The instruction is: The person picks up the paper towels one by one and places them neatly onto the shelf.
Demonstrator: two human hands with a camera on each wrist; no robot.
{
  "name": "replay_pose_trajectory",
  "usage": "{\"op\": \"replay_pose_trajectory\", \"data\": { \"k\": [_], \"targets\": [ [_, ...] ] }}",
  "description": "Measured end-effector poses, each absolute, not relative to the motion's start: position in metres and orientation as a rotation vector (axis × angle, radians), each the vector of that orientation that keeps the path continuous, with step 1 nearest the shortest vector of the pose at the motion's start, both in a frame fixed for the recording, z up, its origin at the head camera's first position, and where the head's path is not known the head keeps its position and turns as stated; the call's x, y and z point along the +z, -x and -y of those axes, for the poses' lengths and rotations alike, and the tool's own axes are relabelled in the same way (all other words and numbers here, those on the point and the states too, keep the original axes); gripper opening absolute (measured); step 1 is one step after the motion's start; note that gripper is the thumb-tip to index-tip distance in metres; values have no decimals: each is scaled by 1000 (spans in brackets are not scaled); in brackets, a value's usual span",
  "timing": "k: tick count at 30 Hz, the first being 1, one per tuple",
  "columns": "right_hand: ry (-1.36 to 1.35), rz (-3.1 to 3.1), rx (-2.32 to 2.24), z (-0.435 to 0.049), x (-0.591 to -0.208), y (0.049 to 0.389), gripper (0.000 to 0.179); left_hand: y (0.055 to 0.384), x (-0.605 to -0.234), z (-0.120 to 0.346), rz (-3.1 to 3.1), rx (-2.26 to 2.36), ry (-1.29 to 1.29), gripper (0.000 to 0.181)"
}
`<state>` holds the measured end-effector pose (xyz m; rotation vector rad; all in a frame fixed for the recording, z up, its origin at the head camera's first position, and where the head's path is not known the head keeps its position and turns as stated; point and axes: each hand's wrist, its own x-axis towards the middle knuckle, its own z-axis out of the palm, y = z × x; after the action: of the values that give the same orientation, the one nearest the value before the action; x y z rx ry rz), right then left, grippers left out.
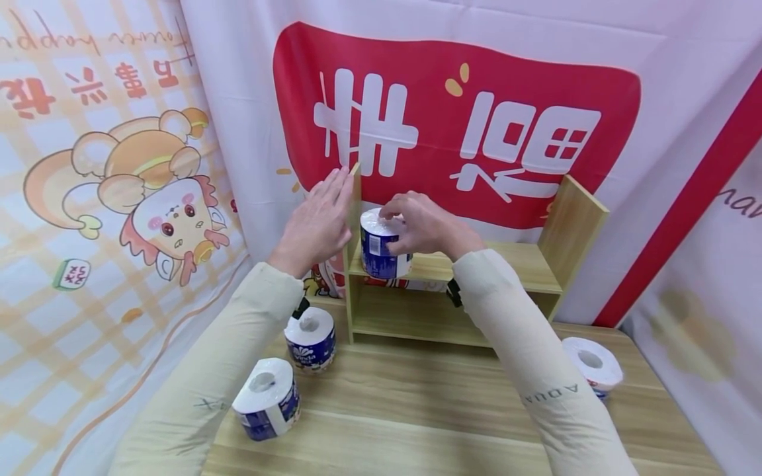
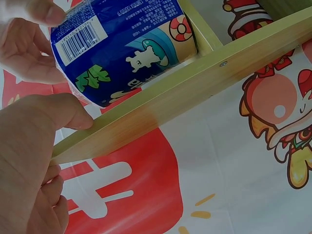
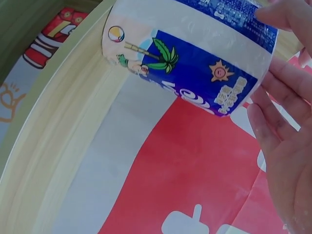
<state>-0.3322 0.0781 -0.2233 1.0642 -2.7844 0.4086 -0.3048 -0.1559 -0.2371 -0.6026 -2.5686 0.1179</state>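
A toilet roll (image 1: 381,248) in blue printed wrapping stands upright on the upper board of a small wooden shelf (image 1: 506,261), close to its left side panel. My right hand (image 1: 425,225) grips this roll from above, thumb on its front and fingers over its top edge. In the right wrist view, the fingers (image 3: 275,109) lie along the end of the roll (image 3: 190,53). My left hand (image 1: 318,218) holds the top of the left side panel (image 2: 126,109), its thumb (image 2: 73,109) on one side and the other fingers on the far side.
Two more toilet rolls, a rear one (image 1: 311,340) and a nearer one (image 1: 268,400), stand left on the wooden table (image 1: 405,410). Another roll (image 1: 592,363) stands at the right, partly behind my sleeve. A printed cloth (image 1: 476,39) hangs behind the shelf.
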Motion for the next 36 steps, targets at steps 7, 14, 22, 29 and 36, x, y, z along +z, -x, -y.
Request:
{"op": "replay_pose_trajectory", "data": {
  "k": [7,14,22,29,36],
  "targets": [
    [-1063,2782,425,-88,-219,327,66,305,-237,155,2566,114,607,92],
    [-1069,2759,419,-102,-212,316,71,305,-237,154,2559,108,612,90],
    [-1074,2771,409,-116,-208,305,69,305,-237,156,2561,102,619,88],
    [-1045,2793,412,-131,-211,299,69,305,-238,156,2561,105,624,86],
    [-1010,2798,396,-146,-215,293,73,305,-237,156,2571,105,620,87]
  ]
}}
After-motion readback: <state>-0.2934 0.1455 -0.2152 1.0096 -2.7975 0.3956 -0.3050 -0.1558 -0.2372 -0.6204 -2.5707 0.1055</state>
